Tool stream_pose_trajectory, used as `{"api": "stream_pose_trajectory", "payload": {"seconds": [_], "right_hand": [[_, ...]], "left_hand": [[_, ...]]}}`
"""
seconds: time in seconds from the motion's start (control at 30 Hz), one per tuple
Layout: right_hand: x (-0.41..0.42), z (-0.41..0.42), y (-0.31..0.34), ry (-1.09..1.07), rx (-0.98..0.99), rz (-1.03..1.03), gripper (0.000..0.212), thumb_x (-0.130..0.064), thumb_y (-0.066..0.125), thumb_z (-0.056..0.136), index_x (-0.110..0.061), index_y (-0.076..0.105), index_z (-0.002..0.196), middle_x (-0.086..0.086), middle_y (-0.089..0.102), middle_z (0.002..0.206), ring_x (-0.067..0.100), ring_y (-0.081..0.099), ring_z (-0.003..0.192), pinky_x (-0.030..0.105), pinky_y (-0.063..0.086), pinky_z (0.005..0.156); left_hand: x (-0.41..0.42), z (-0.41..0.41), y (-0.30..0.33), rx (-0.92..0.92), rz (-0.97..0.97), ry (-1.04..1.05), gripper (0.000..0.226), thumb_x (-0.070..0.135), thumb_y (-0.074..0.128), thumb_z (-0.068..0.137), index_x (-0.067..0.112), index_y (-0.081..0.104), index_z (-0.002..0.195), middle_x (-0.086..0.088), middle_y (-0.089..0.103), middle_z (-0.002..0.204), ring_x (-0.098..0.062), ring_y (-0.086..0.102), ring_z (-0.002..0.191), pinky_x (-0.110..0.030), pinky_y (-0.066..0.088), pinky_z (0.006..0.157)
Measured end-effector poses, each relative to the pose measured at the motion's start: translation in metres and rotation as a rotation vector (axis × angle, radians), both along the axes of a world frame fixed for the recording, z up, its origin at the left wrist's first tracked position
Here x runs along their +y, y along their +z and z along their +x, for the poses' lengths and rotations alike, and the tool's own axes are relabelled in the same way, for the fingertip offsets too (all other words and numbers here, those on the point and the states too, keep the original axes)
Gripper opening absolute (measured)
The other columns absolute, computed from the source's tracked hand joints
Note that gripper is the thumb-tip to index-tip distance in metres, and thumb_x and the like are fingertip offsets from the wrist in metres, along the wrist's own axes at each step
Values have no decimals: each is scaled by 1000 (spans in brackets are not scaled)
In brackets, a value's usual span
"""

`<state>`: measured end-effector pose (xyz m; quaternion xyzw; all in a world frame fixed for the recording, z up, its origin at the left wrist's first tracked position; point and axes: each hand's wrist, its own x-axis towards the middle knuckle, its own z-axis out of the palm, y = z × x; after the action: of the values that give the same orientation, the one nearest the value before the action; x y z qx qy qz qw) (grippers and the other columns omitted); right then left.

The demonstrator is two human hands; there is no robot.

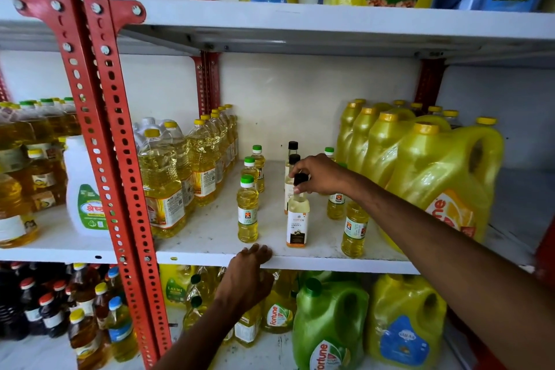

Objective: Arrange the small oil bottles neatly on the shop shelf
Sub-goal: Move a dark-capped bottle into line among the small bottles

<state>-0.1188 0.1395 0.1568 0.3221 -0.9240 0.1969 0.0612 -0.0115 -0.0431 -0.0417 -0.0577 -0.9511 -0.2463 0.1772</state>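
Note:
On the middle white shelf (210, 231) stand small oil bottles in three rows running front to back. The left row has green-capped yellow bottles, the front one (247, 210) near the edge. The middle row has black-capped bottles; my right hand (318, 175) grips the black cap of the front one, a pale coconut oil bottle (298, 221) standing upright on the shelf. More green-capped bottles (354, 230) stand to the right, partly hidden by my right forearm. My left hand (249, 273) rests with its fingers curled over the shelf's front edge, holding no bottle.
Large yellow jugs (435, 177) crowd the shelf's right side and tall clear oil bottles (168, 177) the left. A red perforated upright (105, 129) stands at the left. Big jugs fill the shelf above, and green and yellow jugs (330, 321) the shelf below.

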Motion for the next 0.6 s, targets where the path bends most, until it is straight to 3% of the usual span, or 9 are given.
{"api": "stream_pose_trajectory", "payload": {"seconds": [0.1,0.3,0.6], "right_hand": [[1,3,0,-4,-17,-39,39,-11,81,75,-5,70,111,18,73,103,3,59,58,23,53,66],[0,12,0,-9,-10,-45,35,-8,80,75,-4,71,109,18,74,99,27,74,74,32,60,76],[-2,20,0,-22,-12,-25,35,-10,79,76,-5,71,109,19,73,104,29,74,75,38,62,76]], "left_hand": [[0,0,0,-9,13,5,61,23,66,82,18,49,140,-2,51,148,-16,37,143,-36,34,117],[0,0,-2,-8,14,2,60,23,67,83,19,49,140,-1,51,148,-16,36,143,-33,30,116],[0,-1,-3,-11,23,8,61,26,68,84,20,48,141,-1,50,148,-16,36,144,-33,27,117]]}}
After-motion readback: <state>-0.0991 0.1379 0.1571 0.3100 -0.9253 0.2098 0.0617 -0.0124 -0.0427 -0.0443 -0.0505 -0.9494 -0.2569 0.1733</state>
